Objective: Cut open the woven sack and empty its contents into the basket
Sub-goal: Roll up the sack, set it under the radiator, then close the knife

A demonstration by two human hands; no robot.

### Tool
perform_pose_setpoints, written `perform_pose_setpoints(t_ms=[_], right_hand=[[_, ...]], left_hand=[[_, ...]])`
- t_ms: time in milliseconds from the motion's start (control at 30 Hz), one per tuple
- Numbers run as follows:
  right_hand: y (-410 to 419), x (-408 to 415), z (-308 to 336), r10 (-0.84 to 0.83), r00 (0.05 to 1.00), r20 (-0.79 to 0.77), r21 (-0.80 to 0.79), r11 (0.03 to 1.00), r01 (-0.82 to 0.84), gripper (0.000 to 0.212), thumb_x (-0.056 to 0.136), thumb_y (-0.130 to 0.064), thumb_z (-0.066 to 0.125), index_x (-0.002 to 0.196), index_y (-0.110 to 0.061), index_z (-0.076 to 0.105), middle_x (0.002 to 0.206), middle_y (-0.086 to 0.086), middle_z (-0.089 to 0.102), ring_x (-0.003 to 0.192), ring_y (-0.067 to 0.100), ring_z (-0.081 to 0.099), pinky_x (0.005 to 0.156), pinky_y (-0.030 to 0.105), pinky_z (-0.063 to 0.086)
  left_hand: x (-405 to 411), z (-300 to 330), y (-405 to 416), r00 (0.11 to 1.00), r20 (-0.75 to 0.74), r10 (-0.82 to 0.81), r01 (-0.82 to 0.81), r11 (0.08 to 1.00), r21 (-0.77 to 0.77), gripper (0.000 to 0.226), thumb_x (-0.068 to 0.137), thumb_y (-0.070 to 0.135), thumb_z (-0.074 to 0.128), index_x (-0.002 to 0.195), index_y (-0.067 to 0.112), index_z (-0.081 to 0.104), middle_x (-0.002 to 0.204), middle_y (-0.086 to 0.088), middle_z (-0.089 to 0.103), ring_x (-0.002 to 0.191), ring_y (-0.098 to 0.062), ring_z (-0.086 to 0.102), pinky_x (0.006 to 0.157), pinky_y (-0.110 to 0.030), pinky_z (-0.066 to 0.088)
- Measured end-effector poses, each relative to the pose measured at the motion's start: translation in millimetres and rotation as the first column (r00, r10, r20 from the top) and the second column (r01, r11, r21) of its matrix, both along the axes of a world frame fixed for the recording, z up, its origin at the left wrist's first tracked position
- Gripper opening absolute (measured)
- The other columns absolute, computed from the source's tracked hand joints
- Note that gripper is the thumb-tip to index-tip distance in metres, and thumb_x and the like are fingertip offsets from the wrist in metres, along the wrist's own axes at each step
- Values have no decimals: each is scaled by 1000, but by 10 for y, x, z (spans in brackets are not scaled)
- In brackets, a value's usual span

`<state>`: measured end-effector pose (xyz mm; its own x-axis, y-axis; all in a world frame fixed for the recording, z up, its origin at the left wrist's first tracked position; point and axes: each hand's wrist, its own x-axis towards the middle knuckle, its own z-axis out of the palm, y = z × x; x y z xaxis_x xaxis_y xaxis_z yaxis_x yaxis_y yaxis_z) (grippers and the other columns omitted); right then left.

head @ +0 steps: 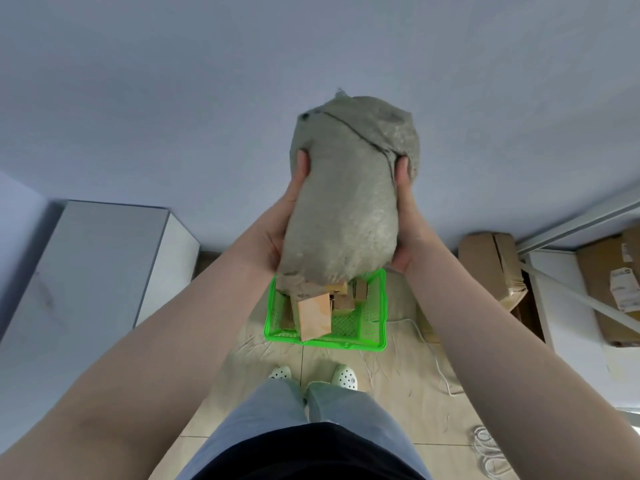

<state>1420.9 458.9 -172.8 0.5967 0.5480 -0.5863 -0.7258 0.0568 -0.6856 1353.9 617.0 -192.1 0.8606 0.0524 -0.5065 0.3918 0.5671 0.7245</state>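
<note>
I hold a grey woven sack (346, 195) upside down above a bright green plastic basket (375, 332) on the floor. My left hand (287, 216) grips the sack's left side and my right hand (407, 216) grips its right side. The sack's open mouth points down over the basket. Several brown cardboard boxes (313, 315) spill out of the mouth, some lying in the basket, one orange-brown box leaning on the basket's near rim. The sack still bulges with contents hidden inside.
A white cabinet (93, 271) stands at the left. Cardboard cartons (491, 268) and a white shelf frame (568, 306) crowd the right. A white cable (436, 362) trails over the tiled floor; a pair of scissors (486, 452) lies at the lower right. My feet (343, 375) stand just before the basket.
</note>
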Motion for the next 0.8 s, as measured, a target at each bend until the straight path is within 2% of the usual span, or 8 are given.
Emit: perform_pose_setpoints(t_ms=[67, 167, 233, 300, 400, 433, 600, 800], right_hand=[[84, -37, -26, 7, 1000, -1, 84, 996, -7, 67, 72, -77, 52, 104, -23, 78, 111, 8, 74, 101, 24, 71, 74, 41, 60], [165, -31, -40, -195, 981, -9, 112, 975, 195, 75, 66, -53, 78, 127, -12, 62, 122, 15, 68, 110, 35, 66, 92, 55, 53], [145, 8, -80, -357, 932, 59, 43, 934, 355, 62, 68, -38, 84, 119, -9, 64, 112, 14, 73, 100, 35, 70, 85, 56, 55], [127, 34, -106, -432, 883, 184, -18, 897, 442, 46, 69, -33, 85, 107, -11, 68, 97, 7, 77, 88, 26, 75, 68, 43, 61], [128, 102, -139, -454, 777, 436, -154, 813, 562, 60, 63, -34, 89, 114, -14, 65, 102, 1, 75, 90, 17, 73, 74, 37, 60], [130, 124, -141, -458, 737, 497, -178, 778, 603, 63, 62, -34, 89, 116, -15, 63, 106, 0, 73, 93, 16, 71, 80, 38, 60], [225, 29, -128, -513, 801, 310, -45, 833, 551, 60, 61, -40, 87, 113, -15, 68, 103, 3, 76, 93, 21, 74, 81, 45, 60], [222, -136, -198, -327, 944, -36, -26, 945, 326, 84, 58, -56, 78, 128, -14, 61, 121, 14, 69, 108, 35, 67, 96, 59, 49]], left_hand=[[-59, -97, 33, 986, -111, 121, -112, 990, 86, 47, 78, 66, 50, 88, 24, 68, 99, -7, 72, 60, -8, 71, 50, -23, 55], [35, -45, 157, 999, -36, 34, -33, 999, 24, 73, 73, 83, 41, 105, 26, 73, 115, -10, 70, 95, -16, 71, 80, -33, 56], [71, 46, 195, 998, -66, -1, 16, 974, 224, 79, 66, 87, 47, 109, 25, 70, 112, -4, 71, 103, -19, 68, 82, -32, 54], [108, 36, 292, 986, -106, 128, -44, 817, 575, 73, 73, 77, 54, 112, 16, 61, 114, -3, 67, 98, -16, 65, 74, -26, 51], [86, 27, 349, 962, 2, 275, -126, 433, 892, 50, 77, 68, 55, 104, 26, 57, 123, -6, 57, 115, -24, 53, 96, -40, 44], [89, 77, 314, 978, -48, 202, -50, 451, 891, 55, 72, 76, 50, 103, 31, 59, 128, -6, 56, 122, -26, 50, 103, -44, 40], [-25, 59, -38, 984, -170, -56, 96, 967, 235, 107, 52, 81, 58, 146, 43, 23, 151, 8, 35, 136, -29, 38, 104, -73, 24], [-150, -96, 47, 999, 16, -42, 44, 979, -201, 102, 46, 60, 85, 134, 19, 52, 129, -7, 63, 118, -25, 61, 90, -46, 54]])
